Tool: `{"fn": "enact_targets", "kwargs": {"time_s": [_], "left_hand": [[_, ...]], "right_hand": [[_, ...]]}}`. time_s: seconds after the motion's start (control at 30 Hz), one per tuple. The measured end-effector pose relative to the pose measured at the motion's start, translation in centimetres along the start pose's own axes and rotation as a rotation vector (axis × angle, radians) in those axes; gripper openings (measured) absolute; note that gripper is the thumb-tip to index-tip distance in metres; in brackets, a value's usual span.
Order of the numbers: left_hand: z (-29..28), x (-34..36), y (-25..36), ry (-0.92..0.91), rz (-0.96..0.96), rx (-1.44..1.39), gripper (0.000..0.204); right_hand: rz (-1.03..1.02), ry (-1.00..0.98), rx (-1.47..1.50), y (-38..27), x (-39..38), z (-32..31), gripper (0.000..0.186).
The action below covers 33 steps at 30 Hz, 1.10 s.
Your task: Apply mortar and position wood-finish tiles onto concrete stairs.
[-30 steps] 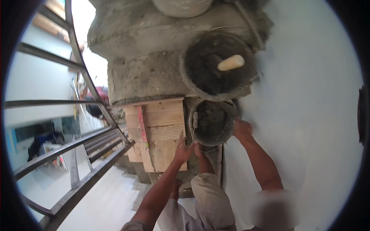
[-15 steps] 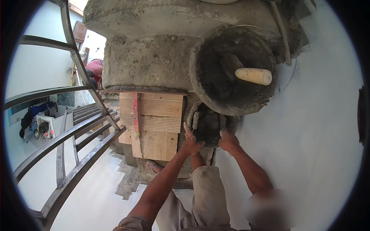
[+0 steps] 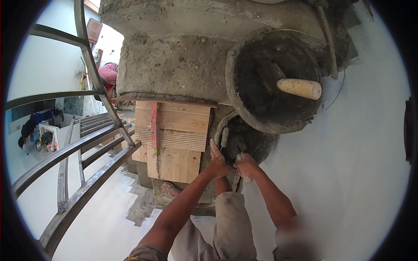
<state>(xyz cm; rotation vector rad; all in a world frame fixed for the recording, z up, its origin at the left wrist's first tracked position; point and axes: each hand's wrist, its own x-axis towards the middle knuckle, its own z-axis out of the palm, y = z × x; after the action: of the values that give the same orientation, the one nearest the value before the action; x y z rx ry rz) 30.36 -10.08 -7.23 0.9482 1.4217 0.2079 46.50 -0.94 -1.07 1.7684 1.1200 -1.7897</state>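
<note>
Hands (image 3: 247, 165) by smaller bucket (image 3: 264, 143), pale handle (image 3: 247, 179) in right one

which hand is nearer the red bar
Left. The left hand is below and right of the red bar; the right hand is farther right, gripping a handle.

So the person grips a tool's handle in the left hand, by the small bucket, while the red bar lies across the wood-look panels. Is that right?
Not quite: the head view shows the handle in the right hand, not the left hand. It is by the small bucket, and the red bar does lie across the wood-look panels.
</note>
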Motion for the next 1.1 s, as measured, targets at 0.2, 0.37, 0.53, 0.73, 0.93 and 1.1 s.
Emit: {"fn": "enact_targets", "kwargs": {"time_s": [0.2, 0.37, 0.53, 0.73, 0.93, 1.1], "left_hand": [[0.7, 0.2, 1.1, -0.047, -0.016, -0.01, 0.064], [0.2, -0.5, -0.3, 0.057, 0.115, -0.033, 0.09], [-4.0, -5.5, -2.8, 0.248, 0.35, -0.005, 0.11], [-10.2, -18.7, -2.1, 0.365, -0.034, -0.181, 0.103], [-19.1, -37.7, 10.1, 0.785, 0.316, 0.13, 0.083], [-22.2, -52.6, 15.5, 1.21, 0.425, 0.342, 0.068]], "right_hand": [[-0.076, -0.045, 0.284, 3.8, 1.1, 0.6, 0.022], [-0.106, -0.147, 0.432, 4.8, -1.7, 0.3, 0.019], [-0.106, -0.108, 0.523, 5.8, -5.4, 0.7, 0.021], [-0.191, 0.051, 0.488, 4.5, -12.3, -0.4, 0.025], [-0.24, 0.013, 0.548, -2.8, -21.4, 0.7, 0.027], [-0.448, -0.088, 0.711, -13.3, -22.4, 5.4, 0.033]]}}
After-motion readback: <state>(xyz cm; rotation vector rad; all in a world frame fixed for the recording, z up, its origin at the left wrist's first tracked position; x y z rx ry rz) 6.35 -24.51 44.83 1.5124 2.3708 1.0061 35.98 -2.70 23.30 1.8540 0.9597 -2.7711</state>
